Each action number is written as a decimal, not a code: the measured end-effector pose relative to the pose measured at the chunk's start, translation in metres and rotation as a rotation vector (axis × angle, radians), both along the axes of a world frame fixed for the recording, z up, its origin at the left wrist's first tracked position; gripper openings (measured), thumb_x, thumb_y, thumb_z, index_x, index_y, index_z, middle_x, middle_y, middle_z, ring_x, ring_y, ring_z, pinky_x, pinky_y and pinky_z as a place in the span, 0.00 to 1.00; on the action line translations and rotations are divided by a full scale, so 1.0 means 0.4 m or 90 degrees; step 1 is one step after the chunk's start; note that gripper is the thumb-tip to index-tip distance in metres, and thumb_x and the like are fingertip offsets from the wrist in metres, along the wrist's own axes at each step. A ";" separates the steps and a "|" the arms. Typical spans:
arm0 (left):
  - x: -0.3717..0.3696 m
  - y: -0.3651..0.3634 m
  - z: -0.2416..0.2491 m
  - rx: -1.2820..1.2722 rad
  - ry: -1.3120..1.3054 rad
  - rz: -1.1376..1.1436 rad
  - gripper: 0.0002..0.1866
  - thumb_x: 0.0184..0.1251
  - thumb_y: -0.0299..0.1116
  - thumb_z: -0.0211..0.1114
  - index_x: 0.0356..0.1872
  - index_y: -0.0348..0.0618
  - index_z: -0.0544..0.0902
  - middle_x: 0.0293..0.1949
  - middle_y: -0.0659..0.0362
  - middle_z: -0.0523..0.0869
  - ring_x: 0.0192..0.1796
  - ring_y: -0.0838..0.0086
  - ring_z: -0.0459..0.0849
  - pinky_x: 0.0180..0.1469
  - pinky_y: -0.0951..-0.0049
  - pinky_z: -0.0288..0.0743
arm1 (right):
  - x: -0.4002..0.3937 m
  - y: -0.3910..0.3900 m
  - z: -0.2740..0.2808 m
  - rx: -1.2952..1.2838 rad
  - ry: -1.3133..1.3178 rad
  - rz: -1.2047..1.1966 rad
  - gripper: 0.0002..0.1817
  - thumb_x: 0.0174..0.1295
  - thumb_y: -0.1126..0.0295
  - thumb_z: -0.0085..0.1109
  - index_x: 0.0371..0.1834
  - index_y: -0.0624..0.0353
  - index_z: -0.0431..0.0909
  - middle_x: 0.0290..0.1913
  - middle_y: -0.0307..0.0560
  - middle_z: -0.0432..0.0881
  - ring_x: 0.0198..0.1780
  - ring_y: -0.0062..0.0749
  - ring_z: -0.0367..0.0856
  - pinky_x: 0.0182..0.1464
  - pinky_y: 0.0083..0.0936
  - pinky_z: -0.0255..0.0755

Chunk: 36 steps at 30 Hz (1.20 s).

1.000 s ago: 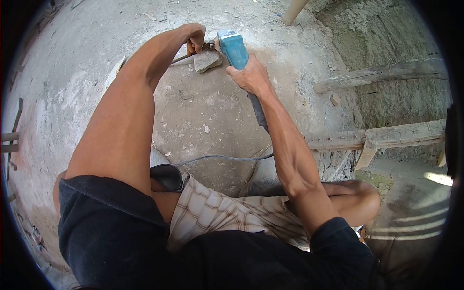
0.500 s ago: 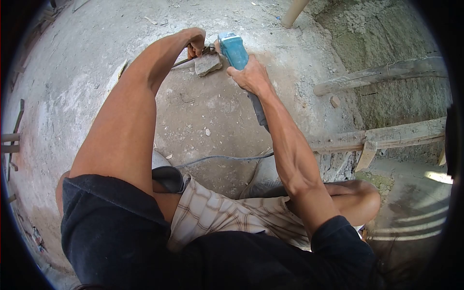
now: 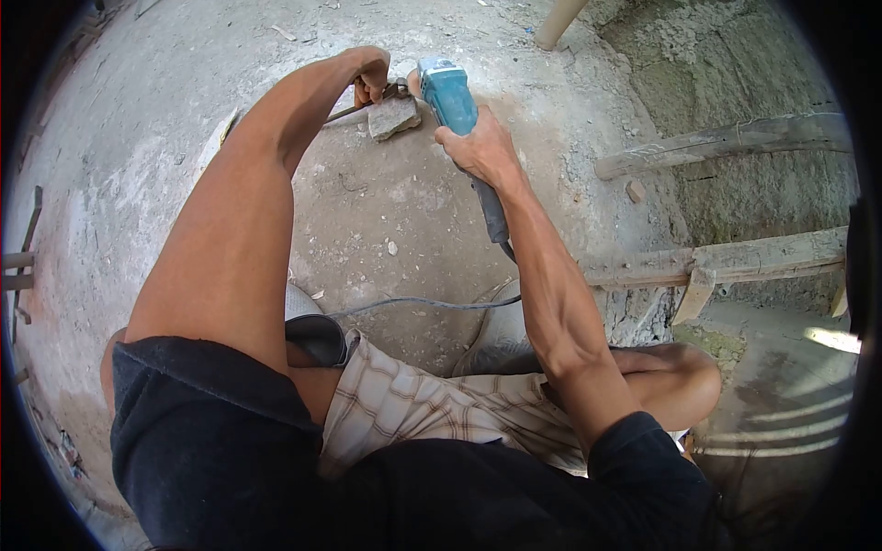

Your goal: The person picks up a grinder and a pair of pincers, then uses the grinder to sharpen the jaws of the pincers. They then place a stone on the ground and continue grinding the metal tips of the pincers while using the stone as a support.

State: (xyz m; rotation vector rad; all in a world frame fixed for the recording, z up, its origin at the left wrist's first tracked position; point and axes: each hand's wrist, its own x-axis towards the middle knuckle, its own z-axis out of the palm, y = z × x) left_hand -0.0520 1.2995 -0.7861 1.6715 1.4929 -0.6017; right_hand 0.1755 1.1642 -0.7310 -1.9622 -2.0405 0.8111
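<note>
My right hand (image 3: 482, 147) is wrapped around the body of a teal angle grinder (image 3: 452, 99), whose grey rear handle runs back along my forearm. Its head and disc point toward my left hand (image 3: 371, 84), which is closed around a thin metal bar (image 3: 345, 114). The bar lies along the far side of a rough grey stone (image 3: 395, 119), its end right at the stone's top edge. Much of my left hand's grip is hidden behind the bent wrist. A small gap shows between the grinder's disc and the bar's end.
A power cord (image 3: 413, 301) crosses the dusty concrete floor (image 3: 367, 211) between my legs. To the right lie wooden poles (image 3: 717, 147) and a timber beam (image 3: 735, 257). A post (image 3: 559, 23) stands at the back. Small rubble dots the floor.
The grinder has shifted slightly right, away from the bar's end and the stone. My left hand stays on the bar in nearly the same place.
</note>
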 end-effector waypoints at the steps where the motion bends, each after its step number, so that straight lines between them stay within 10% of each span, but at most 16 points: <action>1: 0.000 -0.001 0.003 0.002 0.000 0.000 0.23 0.67 0.30 0.66 0.11 0.49 0.69 0.15 0.64 0.72 0.47 0.62 0.89 0.42 0.66 0.78 | 0.000 -0.002 0.002 0.000 0.006 0.002 0.38 0.47 0.52 0.65 0.57 0.72 0.72 0.51 0.68 0.80 0.54 0.55 0.81 0.57 0.40 0.72; 36: -0.004 0.007 -0.009 0.055 -0.018 0.021 0.15 0.57 0.28 0.75 0.15 0.44 0.78 0.19 0.58 0.83 0.38 0.62 0.91 0.32 0.68 0.80 | -0.010 0.011 0.010 -0.041 -0.022 0.009 0.42 0.46 0.52 0.68 0.60 0.70 0.68 0.54 0.70 0.79 0.56 0.57 0.80 0.59 0.42 0.73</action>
